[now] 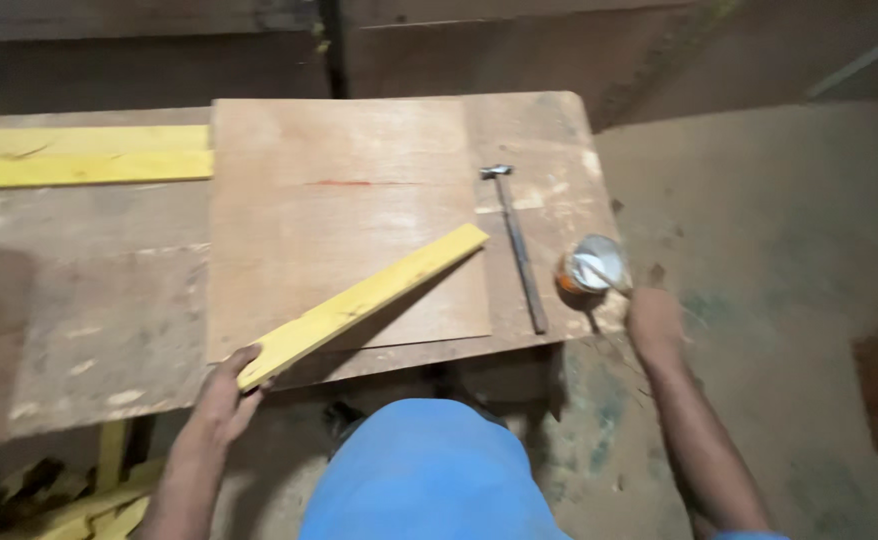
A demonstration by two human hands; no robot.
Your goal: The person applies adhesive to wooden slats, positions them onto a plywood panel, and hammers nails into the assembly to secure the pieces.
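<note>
At lower left a yellow strip (364, 303) is clamped by the left hand (221, 400), best held flat on the plywood sheet (339, 200), while the right hand (654, 318), apparently closed, dips a stick (599, 274) into the can (591, 266).

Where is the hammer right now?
In the head view, the hammer lies on the workbench, right side, between the plywood sheet and the small tin.

The light is dim and warm, and seems to come from above and somewhat ahead. The pale board on the worktop (79, 300) is the brightest area, while the far wall and lower corners sink into dark. The yellow strip (359, 305) throws a soft shadow beneath it. The whole view is slightly smeared; the right hand (654, 318) and tin (592, 266) look blurred, edges soft.
</note>
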